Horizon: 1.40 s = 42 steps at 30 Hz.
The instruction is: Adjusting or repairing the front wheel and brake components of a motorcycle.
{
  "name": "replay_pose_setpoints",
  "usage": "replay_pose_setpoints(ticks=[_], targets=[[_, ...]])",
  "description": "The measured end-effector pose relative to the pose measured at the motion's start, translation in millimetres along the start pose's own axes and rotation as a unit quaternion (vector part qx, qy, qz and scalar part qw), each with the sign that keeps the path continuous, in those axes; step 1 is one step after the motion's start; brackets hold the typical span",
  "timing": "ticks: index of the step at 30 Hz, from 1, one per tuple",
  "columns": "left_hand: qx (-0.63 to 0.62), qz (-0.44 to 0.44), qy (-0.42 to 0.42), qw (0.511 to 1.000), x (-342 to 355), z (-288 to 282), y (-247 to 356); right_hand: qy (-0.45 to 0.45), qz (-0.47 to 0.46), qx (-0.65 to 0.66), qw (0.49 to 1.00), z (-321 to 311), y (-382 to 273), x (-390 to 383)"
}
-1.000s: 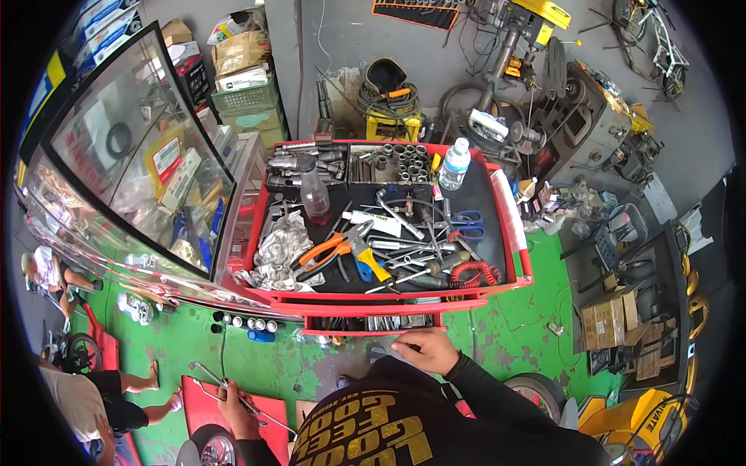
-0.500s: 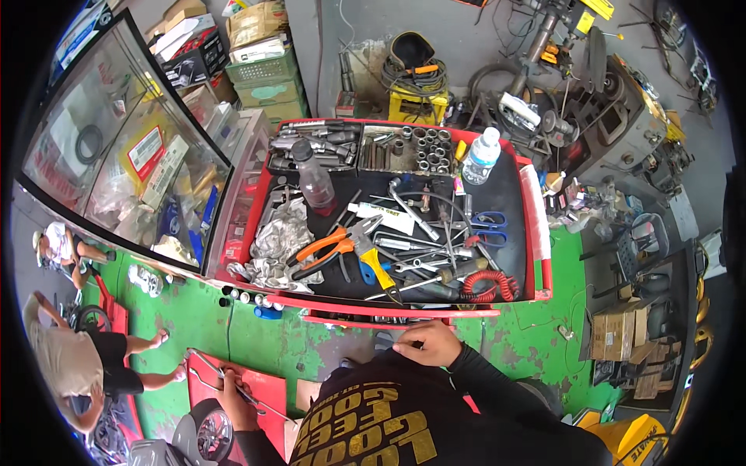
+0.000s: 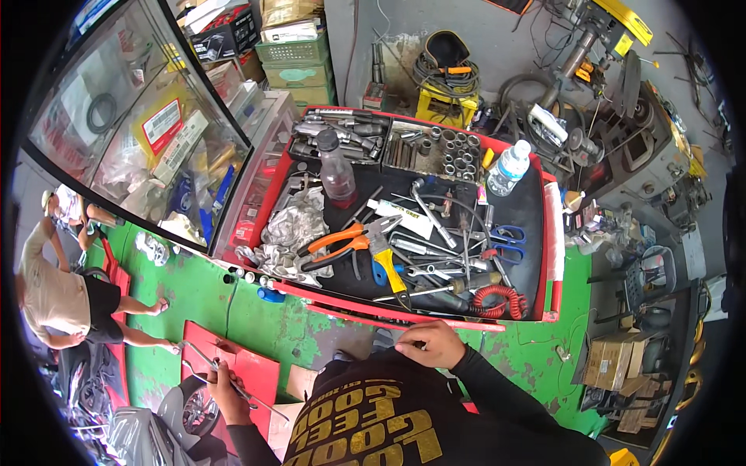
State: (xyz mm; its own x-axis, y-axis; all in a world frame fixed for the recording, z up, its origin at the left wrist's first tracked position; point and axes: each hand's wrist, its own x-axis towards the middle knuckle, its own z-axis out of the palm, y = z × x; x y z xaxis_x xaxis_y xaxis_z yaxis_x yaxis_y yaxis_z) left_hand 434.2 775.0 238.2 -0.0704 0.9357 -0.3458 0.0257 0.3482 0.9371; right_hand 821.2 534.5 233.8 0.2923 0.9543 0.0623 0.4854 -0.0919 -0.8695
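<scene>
Clamped in the left hand (image 3: 225, 391): long metal tools (image 3: 200, 354), slanting above a red platform (image 3: 252, 365). Near the front edge of the tool cart (image 3: 555, 304), right hand (image 3: 434, 344) with fingers curled; impossible to tell whether around anything. On the cart, orange-handled pliers (image 3: 356, 232) beside crumpled silvery material (image 3: 289, 237), with two bottles (image 3: 509, 171) standing farther back. Leftward, a glass-sided case (image 3: 101, 151) and a person in a pale shirt (image 3: 58, 287).

Gold lettering (image 3: 365, 424) on black shirt (image 3: 486, 435)

Tools (image 3: 200, 355) in left hand (image 3: 226, 391), sockets (image 3: 460, 165) behind pliers (image 3: 360, 235)
</scene>
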Motion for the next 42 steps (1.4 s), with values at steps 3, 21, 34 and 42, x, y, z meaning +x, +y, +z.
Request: replay_pose_setpoints(ticks=[3,21,34,42], targets=[[0.008,0.018,0.013,1.000,2.0,-10.7,-0.9,-0.015,-0.013,-0.002,1.000,-2.1,-7.3,6.6],[-0.025,0.016,-0.001,1.000,59.5,-28.4,4.1,0.011,0.058,0.028,0.998,28.7,-34.3,26.3],[0.000,-0.021,-0.038,0.999,120.2,-50.5,30.1,0.095,0.264,0.045,0.959,118.3,10.4,14.2],[0.019,-0.025,-0.024,0.999,126.1,-57.8,36.6,0.112,0.293,0.078,0.946,144.9,23.3,10.6]])
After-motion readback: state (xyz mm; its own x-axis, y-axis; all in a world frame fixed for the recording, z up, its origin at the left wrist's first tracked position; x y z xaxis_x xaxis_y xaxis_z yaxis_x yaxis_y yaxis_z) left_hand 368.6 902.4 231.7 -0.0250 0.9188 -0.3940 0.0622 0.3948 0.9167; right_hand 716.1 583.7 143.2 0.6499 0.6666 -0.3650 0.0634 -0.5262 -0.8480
